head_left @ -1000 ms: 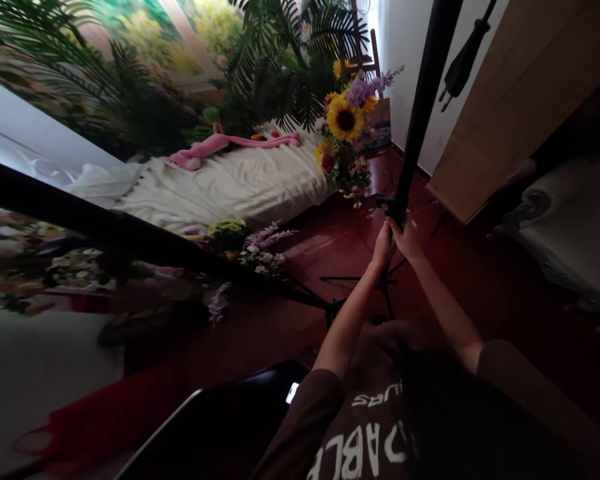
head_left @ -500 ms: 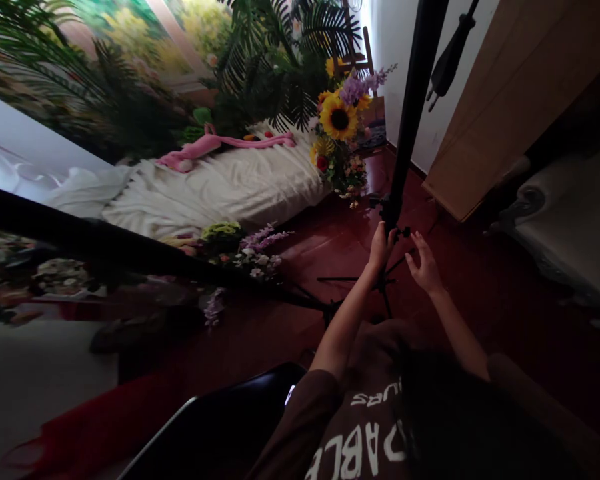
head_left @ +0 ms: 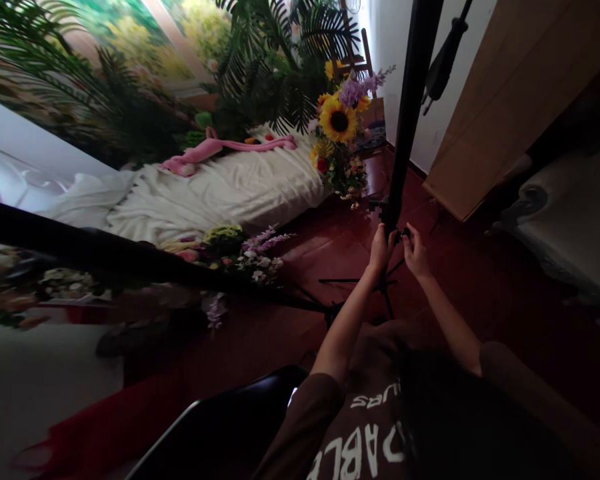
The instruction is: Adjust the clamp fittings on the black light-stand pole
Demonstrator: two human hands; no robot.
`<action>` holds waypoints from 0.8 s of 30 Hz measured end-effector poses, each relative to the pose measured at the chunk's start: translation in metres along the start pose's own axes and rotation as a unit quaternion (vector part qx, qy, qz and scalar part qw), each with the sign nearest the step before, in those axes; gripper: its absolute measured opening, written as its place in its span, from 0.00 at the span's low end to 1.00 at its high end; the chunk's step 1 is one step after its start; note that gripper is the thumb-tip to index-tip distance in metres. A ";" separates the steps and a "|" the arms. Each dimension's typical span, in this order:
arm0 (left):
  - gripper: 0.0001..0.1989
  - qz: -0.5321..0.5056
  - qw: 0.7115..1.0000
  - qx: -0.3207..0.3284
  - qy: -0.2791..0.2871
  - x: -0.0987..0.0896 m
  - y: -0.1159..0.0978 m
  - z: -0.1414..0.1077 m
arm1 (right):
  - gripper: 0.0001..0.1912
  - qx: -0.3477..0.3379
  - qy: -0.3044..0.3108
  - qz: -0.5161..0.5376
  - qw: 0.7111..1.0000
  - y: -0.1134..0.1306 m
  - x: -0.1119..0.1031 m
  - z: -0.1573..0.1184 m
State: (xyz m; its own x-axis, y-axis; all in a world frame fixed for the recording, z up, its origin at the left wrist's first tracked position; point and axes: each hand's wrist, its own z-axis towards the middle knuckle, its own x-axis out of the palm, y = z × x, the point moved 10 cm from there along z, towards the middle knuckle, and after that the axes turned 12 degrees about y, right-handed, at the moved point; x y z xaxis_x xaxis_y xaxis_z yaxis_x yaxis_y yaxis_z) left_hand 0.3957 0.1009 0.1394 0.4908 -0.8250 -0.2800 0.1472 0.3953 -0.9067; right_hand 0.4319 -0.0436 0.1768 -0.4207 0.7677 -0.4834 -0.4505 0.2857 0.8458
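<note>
A black light stand pole (head_left: pixel 409 113) rises from the floor past both of my hands, with a small black clamp knob (head_left: pixel 405 232) on its lower joint. My left hand (head_left: pixel 381 250) is wrapped around the pole just below the joint. My right hand (head_left: pixel 416 253) is up against the knob, its fingertips closed on it, though the fingers partly hide it. The stand's thin black tripod legs (head_left: pixel 360 281) spread on the floor below my hands.
A thick black boom pole (head_left: pixel 105 257) crosses the view at left. Beyond it lie a white-sheeted mattress (head_left: pixel 220 193), a pink plush toy (head_left: pixel 195 152), a sunflower bouquet (head_left: pixel 338 127) and palm fronds. A wooden panel (head_left: pixel 500 100) stands at right. A black case (head_left: pixel 215 427) sits near me.
My right hand has moved back from a spread, open pose beside the pole and closed on the knob. My left hand stays on the pole.
</note>
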 end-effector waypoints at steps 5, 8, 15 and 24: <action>0.18 0.009 1.000 -0.015 -0.008 0.000 0.003 0.000 | 0.29 0.028 -0.014 0.026 0.999 -0.012 -0.010 0.017; 0.17 0.012 1.000 -0.019 -0.006 -0.001 0.002 0.000 | 0.30 0.021 0.001 0.033 0.999 -0.014 -0.014 0.021; 0.14 0.021 1.000 -0.021 0.005 -0.001 -0.004 -0.001 | 0.30 0.003 0.033 0.043 0.999 -0.013 -0.007 0.015; 0.18 0.041 0.999 -0.004 -0.013 -0.001 0.002 -0.001 | 0.36 0.146 -0.034 0.025 0.988 -0.027 -0.005 0.033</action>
State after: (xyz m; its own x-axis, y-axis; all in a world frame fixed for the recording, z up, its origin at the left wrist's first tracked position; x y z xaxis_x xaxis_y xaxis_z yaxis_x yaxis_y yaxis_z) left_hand 0.3947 0.1019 0.1372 0.5231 -0.7791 -0.3456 0.0984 0.4580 -0.8835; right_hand 0.4718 -0.0363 0.1634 -0.3788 0.8185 -0.4320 -0.1810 0.3922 0.9019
